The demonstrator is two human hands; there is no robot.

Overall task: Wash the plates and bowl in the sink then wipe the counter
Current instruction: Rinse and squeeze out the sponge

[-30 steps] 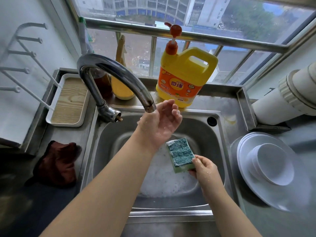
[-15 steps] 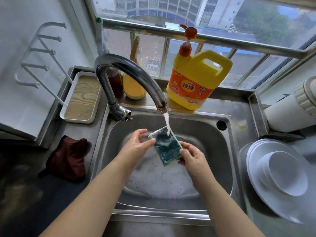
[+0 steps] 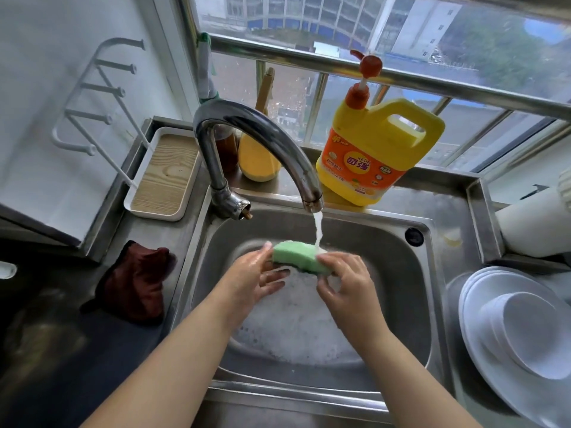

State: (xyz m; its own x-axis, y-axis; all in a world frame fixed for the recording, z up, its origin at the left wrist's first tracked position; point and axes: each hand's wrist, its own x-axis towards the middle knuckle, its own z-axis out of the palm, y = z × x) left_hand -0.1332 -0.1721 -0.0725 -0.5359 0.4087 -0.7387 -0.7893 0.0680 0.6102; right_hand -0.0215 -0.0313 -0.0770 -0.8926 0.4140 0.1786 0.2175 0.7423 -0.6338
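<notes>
Soft green sponge [image 3: 298, 257] under the curved steel tap's [image 3: 256, 140] stream, over foamy steel sink [image 3: 398, 291]; left hand [image 3: 250, 281] pinches one end, right hand [image 3: 346, 281] grips the other; glossy white plates [image 3: 482, 335] stacked on right surface

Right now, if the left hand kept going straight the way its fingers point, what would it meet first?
The left hand points right, across the basin. Beyond the green sponge it already grips, the right hand looks first in line, though depth is unclear.
</notes>
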